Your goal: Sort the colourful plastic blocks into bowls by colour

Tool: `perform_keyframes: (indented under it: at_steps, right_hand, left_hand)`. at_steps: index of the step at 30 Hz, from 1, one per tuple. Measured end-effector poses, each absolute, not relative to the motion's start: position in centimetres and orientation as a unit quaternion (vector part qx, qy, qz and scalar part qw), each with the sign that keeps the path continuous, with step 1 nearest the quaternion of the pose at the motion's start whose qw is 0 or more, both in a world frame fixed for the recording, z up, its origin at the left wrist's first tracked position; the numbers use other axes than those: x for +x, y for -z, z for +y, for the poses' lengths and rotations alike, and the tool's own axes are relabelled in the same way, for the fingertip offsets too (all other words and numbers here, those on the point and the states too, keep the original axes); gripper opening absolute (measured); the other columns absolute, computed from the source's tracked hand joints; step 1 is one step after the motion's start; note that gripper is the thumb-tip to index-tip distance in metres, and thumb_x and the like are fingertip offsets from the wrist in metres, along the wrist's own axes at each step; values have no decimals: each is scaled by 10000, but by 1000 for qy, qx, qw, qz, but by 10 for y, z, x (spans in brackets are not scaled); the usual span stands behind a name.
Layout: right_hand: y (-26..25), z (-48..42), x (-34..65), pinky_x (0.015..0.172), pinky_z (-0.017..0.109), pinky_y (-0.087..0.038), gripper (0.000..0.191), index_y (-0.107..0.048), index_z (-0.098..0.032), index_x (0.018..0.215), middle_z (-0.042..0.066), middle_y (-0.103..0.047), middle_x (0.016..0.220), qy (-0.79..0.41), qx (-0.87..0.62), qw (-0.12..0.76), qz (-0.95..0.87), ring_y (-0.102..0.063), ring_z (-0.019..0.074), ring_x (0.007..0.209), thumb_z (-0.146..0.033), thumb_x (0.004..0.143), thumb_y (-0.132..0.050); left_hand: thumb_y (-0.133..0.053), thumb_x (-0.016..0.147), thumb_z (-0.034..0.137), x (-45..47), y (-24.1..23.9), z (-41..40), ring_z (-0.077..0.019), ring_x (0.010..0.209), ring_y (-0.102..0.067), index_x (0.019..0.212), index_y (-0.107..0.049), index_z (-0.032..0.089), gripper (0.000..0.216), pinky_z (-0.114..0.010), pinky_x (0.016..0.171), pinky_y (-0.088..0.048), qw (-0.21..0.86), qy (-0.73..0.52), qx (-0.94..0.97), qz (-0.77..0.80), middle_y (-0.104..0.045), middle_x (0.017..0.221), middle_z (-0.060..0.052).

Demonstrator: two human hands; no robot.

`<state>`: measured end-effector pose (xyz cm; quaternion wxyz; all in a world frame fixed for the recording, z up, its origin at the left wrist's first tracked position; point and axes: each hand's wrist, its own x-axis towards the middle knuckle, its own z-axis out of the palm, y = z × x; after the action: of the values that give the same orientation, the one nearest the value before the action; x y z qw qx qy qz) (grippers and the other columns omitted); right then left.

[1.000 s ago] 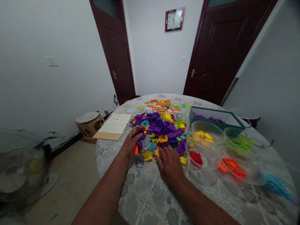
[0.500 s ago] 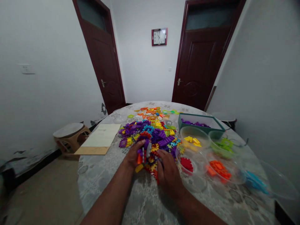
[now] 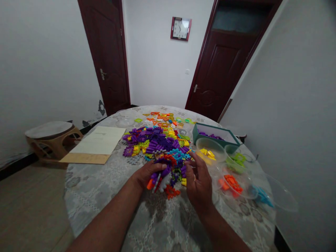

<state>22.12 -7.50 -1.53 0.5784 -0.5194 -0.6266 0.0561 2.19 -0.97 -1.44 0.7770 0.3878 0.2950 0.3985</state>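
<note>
A heap of interlocking plastic building pieces (image 3: pixel 154 134), mostly purple with yellow, blue, green and red ones, covers the middle of the table. At its near edge my left hand (image 3: pixel 147 174) is closed on a bunch of building pieces (image 3: pixel 164 175). Purple, grey and orange ones show in that bunch; how many it holds I cannot tell. My right hand (image 3: pixel 198 178) is at the heap's right front side, thumb and fingers apart, with nothing visible in its grasp. Its fingertips are close to purple and yellow pieces; contact is unclear. An orange-red piece (image 3: pixel 172 192) shows just below the bunch.
Clear plastic bowls to the right hold yellow pieces (image 3: pixel 207 154), green pieces (image 3: pixel 236 159), orange pieces (image 3: pixel 232 184) and blue pieces (image 3: pixel 262 196). Behind them stands a green box (image 3: pixel 225 139) with purple pieces. A paper folder (image 3: pixel 98 141) lies left, beyond it a wooden stool (image 3: pixel 52 140).
My right hand has moved away from my left and its fingers have spread. The yellow piece under my left hand no longer shows. The whole view has shifted and tilted.
</note>
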Motion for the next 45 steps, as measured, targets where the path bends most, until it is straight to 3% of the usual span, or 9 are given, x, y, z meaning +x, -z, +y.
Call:
perform_keyframes:
  at_steps: [3,5,11,14,18,24,30,36,45]
  right_hand:
    - [10,-74,222,944,434,-594,329,-650,-256,1334,105,-716,1198,-54,-528,574,-623,-702,248,1042,-331,1028,-557]
    - [6,-74,222,934,394,-581,250,-696,-247,1213,84,-730,1127,-55,-525,573,-627,-697,232,1018,-325,1021,-557]
    - [5,-75,220,815,303,-576,207,-700,-223,1128,31,-739,961,-138,-532,605,-576,-698,180,870,-345,1026,-568]
    - [2,-73,226,749,283,-580,250,-698,-212,1158,11,-741,886,-177,-524,632,-542,-702,164,782,-394,1038,-576]
    - [-18,-74,254,763,284,-577,289,-729,-206,1176,21,-758,936,-127,-544,648,-518,-706,166,825,-411,1038,-578]
    - [-51,-103,339,846,327,-567,297,-782,-196,1081,70,-777,1056,34,-634,587,-503,-706,205,948,-413,988,-602]
    - [-34,-137,434,893,384,-549,380,-789,-148,1112,138,-795,1054,175,-750,487,-412,-728,253,923,-418,928,-593]
    - [-10,-149,480,897,391,-526,413,-788,-145,1126,164,-802,1059,192,-831,350,-387,-731,278,939,-401,930,-531]
    - [0,-150,468,927,379,-514,442,-777,-170,1148,145,-799,1108,181,-836,323,-404,-729,277,975,-377,966,-432]
  left_hand:
    - [-888,613,323,30,11,-13,-332,1029,-753,1029,-816,214,436,-425,916,-600,771,-375,438,269,-814,1024,-97]
    - [-890,608,311,32,13,-12,-333,1031,-754,1011,-820,215,420,-418,917,-604,768,-368,445,276,-817,1026,-97]
    - [-904,577,254,30,13,-5,-254,675,-748,928,-789,152,383,-328,622,-621,780,-355,372,356,-792,802,-102]
    - [-873,581,197,30,9,-5,-256,660,-753,941,-777,144,376,-313,587,-619,772,-372,356,373,-789,790,-98]
    - [-858,616,205,30,10,-3,-244,596,-736,959,-775,134,360,-330,547,-629,773,-356,349,392,-794,796,-105]
    - [-830,647,176,32,12,1,-260,682,-771,965,-759,140,328,-344,595,-661,770,-362,315,420,-799,855,-111]
    - [-786,690,152,35,6,-2,-233,607,-743,963,-757,125,276,-327,563,-654,775,-350,310,424,-784,808,-107]
    - [-731,724,114,38,1,-4,-220,561,-722,970,-747,158,250,-331,527,-648,755,-367,333,430,-767,749,-64]
    - [-829,643,120,36,4,-4,-253,620,-752,956,-742,135,325,-349,564,-659,776,-367,331,393,-785,777,-86]
